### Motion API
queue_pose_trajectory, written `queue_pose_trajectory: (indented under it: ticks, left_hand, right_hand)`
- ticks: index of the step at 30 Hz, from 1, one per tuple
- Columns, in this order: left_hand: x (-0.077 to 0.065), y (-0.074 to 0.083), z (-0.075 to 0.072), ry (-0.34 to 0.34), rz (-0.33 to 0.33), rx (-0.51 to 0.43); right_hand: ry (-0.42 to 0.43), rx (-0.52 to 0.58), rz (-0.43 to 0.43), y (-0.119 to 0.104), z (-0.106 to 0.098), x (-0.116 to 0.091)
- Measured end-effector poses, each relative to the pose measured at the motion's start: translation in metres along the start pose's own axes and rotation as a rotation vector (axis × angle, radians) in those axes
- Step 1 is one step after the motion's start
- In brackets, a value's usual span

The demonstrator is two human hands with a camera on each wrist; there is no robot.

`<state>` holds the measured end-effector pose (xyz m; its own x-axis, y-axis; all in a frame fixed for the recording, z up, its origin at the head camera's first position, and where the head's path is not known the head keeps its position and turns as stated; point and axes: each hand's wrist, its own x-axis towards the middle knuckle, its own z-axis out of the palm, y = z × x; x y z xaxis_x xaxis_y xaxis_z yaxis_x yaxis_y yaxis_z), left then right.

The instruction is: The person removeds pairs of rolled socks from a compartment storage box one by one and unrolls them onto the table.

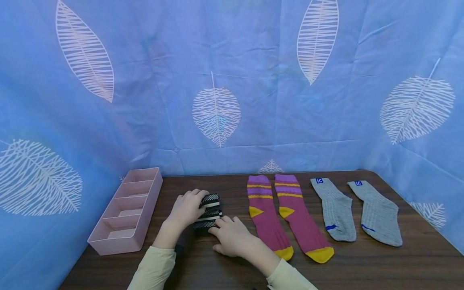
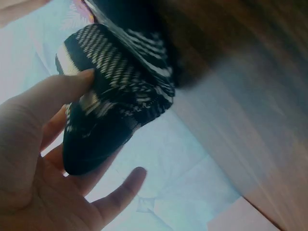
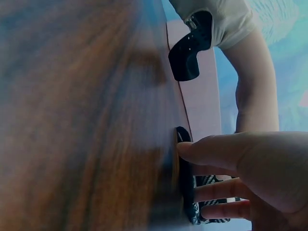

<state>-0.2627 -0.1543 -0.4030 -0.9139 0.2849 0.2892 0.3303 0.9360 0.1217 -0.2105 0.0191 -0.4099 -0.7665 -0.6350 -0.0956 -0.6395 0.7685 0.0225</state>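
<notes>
Folded black-and-white patterned socks lie on the table between the two hands. My left hand holds them from the left, its thumb on one face and some fingers behind, as the left wrist view shows. From the right, my right hand touches the near right edge with extended fingers, its thumb apart from the bundle in the head view. In the right wrist view the dark edge of the socks shows beside those fingers. Part of the bundle is hidden under the left fingers.
A pink four-slot organizer box stands on the left of the dark wooden table. Right of the hands lie two maroon-and-yellow socks, then two grey socks. A blue leaf-print curtain hangs behind.
</notes>
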Motion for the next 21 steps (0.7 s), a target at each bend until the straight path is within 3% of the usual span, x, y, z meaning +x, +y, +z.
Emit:
queue_pose_trajectory:
  ticks: [8, 12, 14, 21]
  left_hand:
    - [-0.001, -0.003, 0.004, 0.163, 0.081, 0.000]
    - [-0.001, -0.004, 0.006, 0.184, 0.101, 0.002]
    - [0.000, -0.003, 0.006, 0.145, 0.087, -0.005]
    - [0.000, 0.000, 0.007, -0.120, -0.008, -0.068]
  right_hand:
    - [0.050, -0.104, -0.055, -0.007, 0.001, -0.013]
    - [0.061, -0.113, -0.087, -0.009, -0.001, -0.020]
    - [0.063, -0.104, -0.104, -0.009, -0.001, -0.024]
    - [0.061, -0.091, -0.147, -0.009, 0.002, -0.037]
